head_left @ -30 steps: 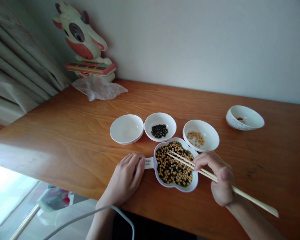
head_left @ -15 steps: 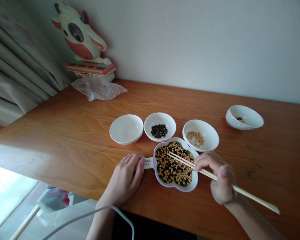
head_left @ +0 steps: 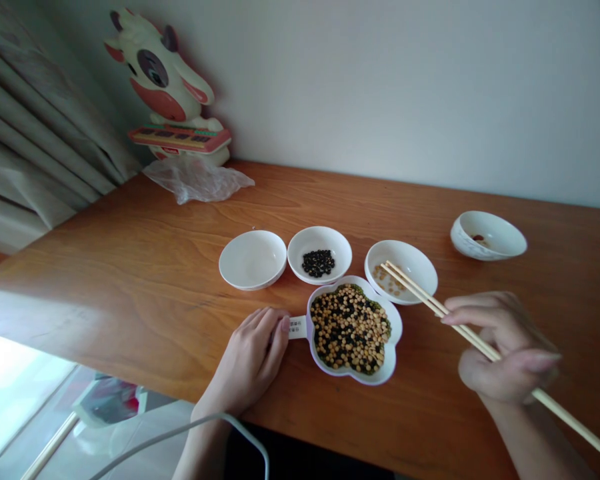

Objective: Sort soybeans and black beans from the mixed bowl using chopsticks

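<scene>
A white flower-shaped dish (head_left: 393, 350) full of mixed yellow and black beans sits near the table's front edge. My left hand (head_left: 250, 357) lies flat beside it, fingers open, touching its small handle tab (head_left: 297, 327). My right hand (head_left: 503, 347) grips a pair of wooden chopsticks (head_left: 433, 305); their tips hang over the right small bowl (head_left: 415, 262), which holds yellow beans. The middle bowl (head_left: 319, 250) holds black beans. The left bowl (head_left: 253, 259) looks empty.
A patterned white bowl (head_left: 487, 235) stands at the far right of the wooden table (head_left: 155, 253). A cow-shaped toy (head_left: 167, 87) on a crumpled plastic bag (head_left: 197, 179) stands at the back left by the curtain. A grey cable (head_left: 180, 430) runs below the table edge.
My right hand has lifted the chopsticks out of the flower dish and swung them right; their tips are now over the yellow-bean bowl. My left hand has stayed put.
</scene>
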`<action>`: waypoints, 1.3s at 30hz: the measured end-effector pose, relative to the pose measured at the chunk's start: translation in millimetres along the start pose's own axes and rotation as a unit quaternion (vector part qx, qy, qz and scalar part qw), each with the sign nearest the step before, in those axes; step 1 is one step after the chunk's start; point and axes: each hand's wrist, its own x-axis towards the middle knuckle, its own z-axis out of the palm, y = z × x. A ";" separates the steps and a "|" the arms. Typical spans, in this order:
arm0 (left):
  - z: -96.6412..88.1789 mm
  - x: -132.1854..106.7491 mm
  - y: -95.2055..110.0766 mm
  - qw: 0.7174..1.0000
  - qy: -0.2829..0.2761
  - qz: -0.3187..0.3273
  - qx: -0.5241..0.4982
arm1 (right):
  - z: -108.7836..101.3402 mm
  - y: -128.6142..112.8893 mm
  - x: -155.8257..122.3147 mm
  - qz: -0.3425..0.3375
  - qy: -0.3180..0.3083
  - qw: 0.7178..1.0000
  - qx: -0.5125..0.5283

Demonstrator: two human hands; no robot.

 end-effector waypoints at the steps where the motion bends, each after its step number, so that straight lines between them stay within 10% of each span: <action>1: 0.2 -0.2 0.0 1.000 0.002 0.001 0.002 | -1.4 1.1 0.2 -0.009 -0.002 1.000 -0.020; 12: -0.1 -0.2 -0.4 1.000 0.005 0.002 0.007 | -3.8 6.9 -4.7 -0.048 -0.002 0.995 -0.089; 18: 0.6 0.9 -0.5 1.000 0.004 0.007 0.008 | 5.7 -2.0 -8.2 0.019 0.005 0.998 0.063; 27: -0.8 0.5 1.6 1.000 0.006 0.005 0.014 | 33.7 -32.5 -29.4 0.107 -0.153 0.958 0.219; 39: -0.7 0.7 0.5 1.000 -0.002 0.002 0.010 | 37.8 -31.8 -28.0 0.157 -0.200 0.941 0.223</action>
